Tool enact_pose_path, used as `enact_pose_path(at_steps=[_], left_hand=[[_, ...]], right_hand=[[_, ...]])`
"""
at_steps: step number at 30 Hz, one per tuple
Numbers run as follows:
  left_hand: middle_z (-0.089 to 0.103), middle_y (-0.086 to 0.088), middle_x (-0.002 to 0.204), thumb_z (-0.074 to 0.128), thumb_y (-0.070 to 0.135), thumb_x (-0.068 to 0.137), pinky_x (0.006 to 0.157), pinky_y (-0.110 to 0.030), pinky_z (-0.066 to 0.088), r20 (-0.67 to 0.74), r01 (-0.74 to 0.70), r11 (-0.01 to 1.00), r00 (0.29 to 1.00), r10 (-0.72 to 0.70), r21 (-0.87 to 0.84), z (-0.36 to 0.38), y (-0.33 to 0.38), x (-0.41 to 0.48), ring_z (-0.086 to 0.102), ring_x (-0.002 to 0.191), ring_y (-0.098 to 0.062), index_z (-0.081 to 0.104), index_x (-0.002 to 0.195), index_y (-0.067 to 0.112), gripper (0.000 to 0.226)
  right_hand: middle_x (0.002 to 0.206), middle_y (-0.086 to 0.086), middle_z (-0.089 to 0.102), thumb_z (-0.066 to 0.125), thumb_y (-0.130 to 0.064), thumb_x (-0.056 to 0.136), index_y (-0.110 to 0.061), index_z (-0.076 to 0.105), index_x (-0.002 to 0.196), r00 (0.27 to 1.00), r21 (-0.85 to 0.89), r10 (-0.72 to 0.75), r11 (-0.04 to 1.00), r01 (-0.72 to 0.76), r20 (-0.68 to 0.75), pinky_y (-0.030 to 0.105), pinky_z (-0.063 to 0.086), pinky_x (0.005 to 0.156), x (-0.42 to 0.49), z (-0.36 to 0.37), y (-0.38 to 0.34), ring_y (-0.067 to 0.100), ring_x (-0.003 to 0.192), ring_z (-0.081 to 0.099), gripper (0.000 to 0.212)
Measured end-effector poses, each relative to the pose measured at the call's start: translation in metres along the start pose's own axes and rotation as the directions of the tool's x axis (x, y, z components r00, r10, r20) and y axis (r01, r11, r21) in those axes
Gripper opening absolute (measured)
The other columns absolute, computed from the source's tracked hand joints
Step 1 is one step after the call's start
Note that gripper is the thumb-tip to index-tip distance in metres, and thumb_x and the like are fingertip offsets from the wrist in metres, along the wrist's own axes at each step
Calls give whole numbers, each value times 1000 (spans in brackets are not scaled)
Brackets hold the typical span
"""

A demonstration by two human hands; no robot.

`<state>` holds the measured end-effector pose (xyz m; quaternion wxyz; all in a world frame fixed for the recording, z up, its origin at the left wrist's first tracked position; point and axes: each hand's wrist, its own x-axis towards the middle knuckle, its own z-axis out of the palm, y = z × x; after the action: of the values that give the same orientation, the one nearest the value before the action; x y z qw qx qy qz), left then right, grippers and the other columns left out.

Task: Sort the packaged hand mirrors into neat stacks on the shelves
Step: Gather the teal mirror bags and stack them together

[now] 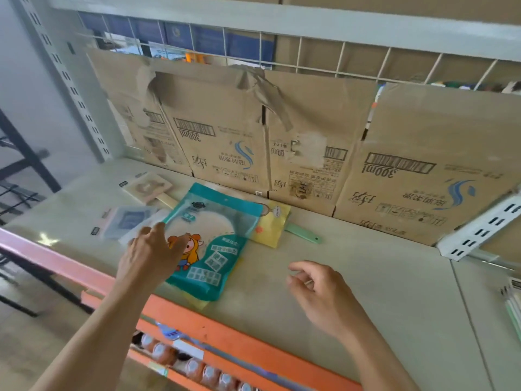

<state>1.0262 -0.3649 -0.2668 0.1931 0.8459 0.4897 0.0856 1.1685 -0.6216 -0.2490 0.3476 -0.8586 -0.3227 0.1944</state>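
A teal packaged hand mirror (pixel 217 238) with a cartoon figure lies on the shelf (pixel 366 292), on top of a yellow package (pixel 272 227) whose green mirror handle (pixel 304 235) sticks out to the right. My left hand (pixel 152 255) rests on the teal package's left edge, thumb and fingers at its rim. My right hand (pixel 318 292) hovers above the bare shelf to the right, fingers loosely curled and holding nothing. To the left lie a blurred pale package (pixel 129 221) and a beige wooden-handled mirror (pixel 148 189).
Flattened cardboard boxes (pixel 310 142) line the wire back of the shelf. A white slotted bracket (pixel 479 227) juts in at the right. The orange front rail (pixel 225 334) runs below, with bottles (pixel 197 368) on the shelf beneath. Pens (pixel 511 309) lie at the far right.
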Motion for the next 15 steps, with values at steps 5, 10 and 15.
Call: enact_pose_path(at_steps=[5,10,15], left_hand=[[52,-3,87,53,53,84,64,-37,57,10,-32,999,999,32,31,3,-13,12,58,76,-23,49,118,16,50],[51,-6,90,59,52,84,68,-38,56,13,1,998,1000,-2,60,0,-14,18,54,82,-24,50,111,13,48],[55,-6,83,65,47,84,59,-34,54,74,46,999,996,-45,-2,-5,-13,22,58,71,-21,53,105,8,45]], right_hand=[[90,-15,61,55,-33,91,-23,61,119,1000,4,21,1000,-21,-19,-1,37,64,3,19,-13,-12,74,54,30],[94,-12,63,55,-35,91,-24,61,118,998,22,47,999,-47,-31,1,39,65,4,34,-20,-9,77,57,30],[95,-13,63,54,-37,91,-26,60,119,997,18,78,997,-78,-28,2,39,64,4,42,-22,-8,79,57,30]])
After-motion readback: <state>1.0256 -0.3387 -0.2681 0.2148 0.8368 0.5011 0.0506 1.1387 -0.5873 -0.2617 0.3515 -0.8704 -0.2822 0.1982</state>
